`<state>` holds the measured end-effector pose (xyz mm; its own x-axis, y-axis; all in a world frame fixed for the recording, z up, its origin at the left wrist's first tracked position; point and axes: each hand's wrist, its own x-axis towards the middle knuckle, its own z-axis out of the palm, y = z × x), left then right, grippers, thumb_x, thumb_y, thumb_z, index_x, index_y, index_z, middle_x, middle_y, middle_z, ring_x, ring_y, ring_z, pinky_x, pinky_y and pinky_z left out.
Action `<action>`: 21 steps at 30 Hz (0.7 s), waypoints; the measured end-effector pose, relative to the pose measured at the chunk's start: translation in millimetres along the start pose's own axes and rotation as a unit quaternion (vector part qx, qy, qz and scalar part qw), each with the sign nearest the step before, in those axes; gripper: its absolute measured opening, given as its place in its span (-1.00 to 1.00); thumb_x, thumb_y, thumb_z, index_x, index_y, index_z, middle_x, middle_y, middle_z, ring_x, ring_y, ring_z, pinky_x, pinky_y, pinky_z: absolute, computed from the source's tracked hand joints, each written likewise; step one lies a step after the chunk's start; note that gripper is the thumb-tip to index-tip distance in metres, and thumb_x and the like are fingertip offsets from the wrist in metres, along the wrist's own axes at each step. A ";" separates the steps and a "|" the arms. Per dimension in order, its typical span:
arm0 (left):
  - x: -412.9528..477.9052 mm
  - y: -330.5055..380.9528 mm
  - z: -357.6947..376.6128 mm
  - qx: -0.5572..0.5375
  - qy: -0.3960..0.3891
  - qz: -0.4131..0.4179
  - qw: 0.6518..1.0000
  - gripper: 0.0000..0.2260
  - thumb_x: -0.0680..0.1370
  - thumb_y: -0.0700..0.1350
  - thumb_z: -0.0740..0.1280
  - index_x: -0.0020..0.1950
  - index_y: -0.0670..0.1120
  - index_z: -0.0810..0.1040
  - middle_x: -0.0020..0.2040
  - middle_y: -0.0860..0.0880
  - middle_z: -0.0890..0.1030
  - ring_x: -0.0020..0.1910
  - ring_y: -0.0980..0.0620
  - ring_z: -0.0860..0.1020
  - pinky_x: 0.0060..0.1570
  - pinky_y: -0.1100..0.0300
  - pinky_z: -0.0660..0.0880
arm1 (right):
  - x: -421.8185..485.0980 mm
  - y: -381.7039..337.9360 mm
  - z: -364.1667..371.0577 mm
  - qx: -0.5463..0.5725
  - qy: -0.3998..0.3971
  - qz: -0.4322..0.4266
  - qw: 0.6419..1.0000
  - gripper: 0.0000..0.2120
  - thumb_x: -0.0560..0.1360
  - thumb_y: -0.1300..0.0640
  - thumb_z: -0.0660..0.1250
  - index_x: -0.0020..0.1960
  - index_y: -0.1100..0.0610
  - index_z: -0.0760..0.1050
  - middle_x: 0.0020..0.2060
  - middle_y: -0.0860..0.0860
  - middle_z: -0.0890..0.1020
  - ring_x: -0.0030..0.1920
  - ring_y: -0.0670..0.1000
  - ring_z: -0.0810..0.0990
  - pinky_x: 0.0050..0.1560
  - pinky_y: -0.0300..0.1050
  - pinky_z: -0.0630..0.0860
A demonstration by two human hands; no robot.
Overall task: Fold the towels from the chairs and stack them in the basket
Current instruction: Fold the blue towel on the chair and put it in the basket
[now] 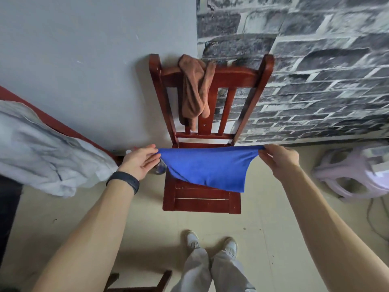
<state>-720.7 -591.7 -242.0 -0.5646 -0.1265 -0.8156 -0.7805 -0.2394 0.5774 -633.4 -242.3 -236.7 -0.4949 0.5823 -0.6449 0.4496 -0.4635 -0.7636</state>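
A blue towel (207,167) hangs stretched above the seat of a red wooden chair (202,199). My left hand (140,162) pinches its left top corner and my right hand (279,158) pinches its right top corner. The towel's lower edge sags down to the right over the seat. A brown towel (194,89) is draped, bunched, over the chair's top rail. No basket is in view.
The chair stands against a grey wall and a brick-patterned wall. A white cloth bundle (42,148) lies on a red-edged surface at left. A pale purple plastic stool (357,171) stands at right. Another chair's wooden part (147,285) shows at the bottom edge.
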 end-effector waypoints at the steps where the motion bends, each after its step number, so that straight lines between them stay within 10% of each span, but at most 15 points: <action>1: 3.6 0.2 1.2 -0.002 0.001 0.000 1.000 -0.91 0.57 -0.33 0.34 -0.05 -0.15 0.59 -0.09 -0.08 0.63 -0.14 0.05 0.63 0.14 0.14 0.54 | 3.8 1.8 1.8 0.018 0.007 0.005 1.000 -0.95 0.52 0.41 0.37 -0.11 0.32 0.53 -0.34 0.10 0.65 -0.45 -0.10 0.65 -0.32 -0.28 0.61; 21: 103.7 -254.0 -73.3 0.066 0.111 -0.127 0.983 -0.83 0.52 -0.35 0.39 0.07 -0.19 0.66 0.03 -0.17 0.66 -0.10 -0.03 0.64 0.08 0.09 0.61 | 58.1 264.0 -75.6 -0.125 0.109 0.174 0.971 -0.87 0.55 0.37 0.30 -0.12 0.19 0.48 -0.25 0.16 0.57 -0.30 0.07 0.57 -0.01 -0.04 0.62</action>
<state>-561.4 -614.6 -475.9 -0.2858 -0.2894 -0.9135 -0.9253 -0.1644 0.3416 -487.3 -280.3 -473.3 -0.1232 0.5593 -0.8198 0.7419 -0.4968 -0.4504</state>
